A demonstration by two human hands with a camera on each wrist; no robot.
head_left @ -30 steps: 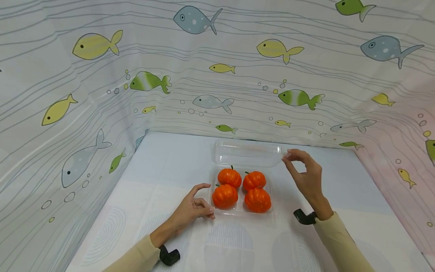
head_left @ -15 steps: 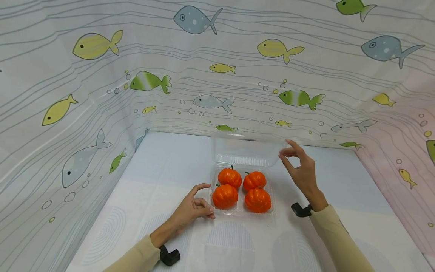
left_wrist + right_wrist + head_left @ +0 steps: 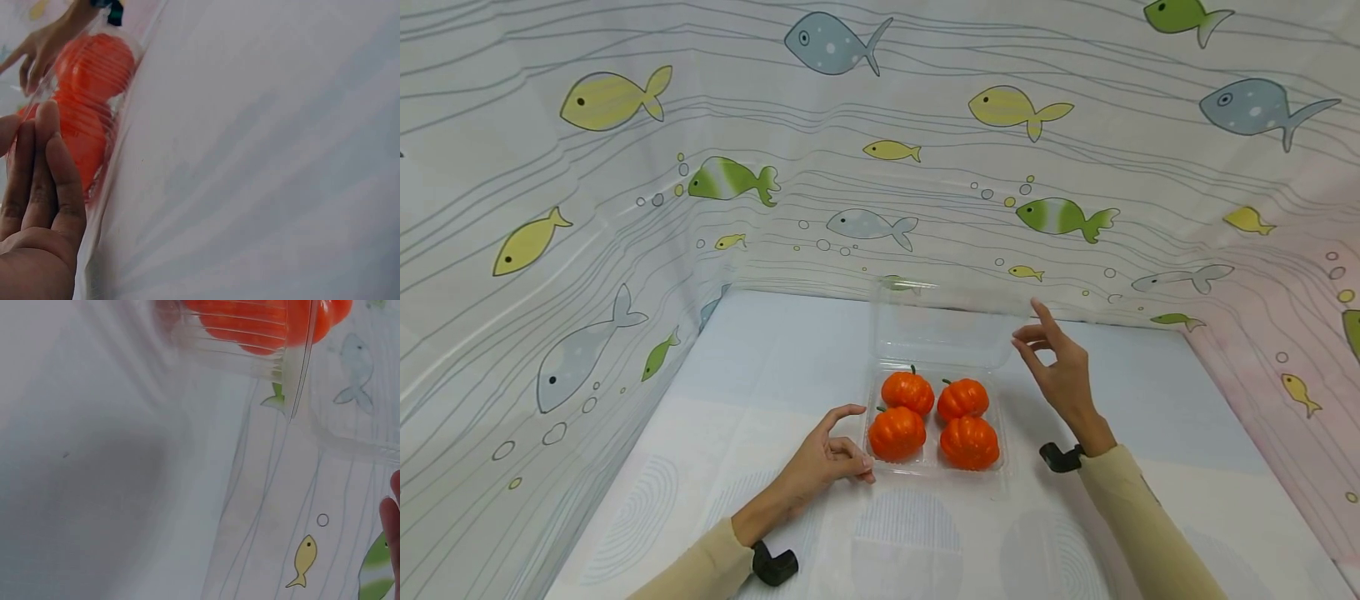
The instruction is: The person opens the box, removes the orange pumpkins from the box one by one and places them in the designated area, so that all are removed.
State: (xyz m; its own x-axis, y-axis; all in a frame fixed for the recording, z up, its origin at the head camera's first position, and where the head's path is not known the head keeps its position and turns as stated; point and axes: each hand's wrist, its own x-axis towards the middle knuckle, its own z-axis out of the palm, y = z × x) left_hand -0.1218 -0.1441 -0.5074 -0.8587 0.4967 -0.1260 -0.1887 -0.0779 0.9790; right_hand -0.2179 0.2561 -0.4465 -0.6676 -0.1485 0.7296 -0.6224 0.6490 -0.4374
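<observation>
A clear plastic clamshell container [image 3: 932, 472] lies on the table with its hinged lid [image 3: 947, 329] raised behind it. Several small orange pumpkins [image 3: 897, 433] sit in its base. My right hand [image 3: 1060, 367] pinches the lid's right edge between thumb and a finger, the index finger pointing up. In the right wrist view only its fingertips [image 3: 392, 519] show, beside the clear plastic. At the base's left side, my left hand [image 3: 823, 458] touches the container with its fingertips. The left wrist view shows these fingers [image 3: 44, 175] fairly straight against the plastic wall.
A pale cloth with faint printed patterns covers the table [image 3: 760, 358]. Behind and on both sides hangs a white curtain [image 3: 940, 183] printed with fish. Each wrist wears a black camera mount [image 3: 773, 565].
The lid has swung up from lying nearly flat behind the base to standing tilted. My right hand has moved slightly left and up with it. The left hand and the pumpkins stay put.
</observation>
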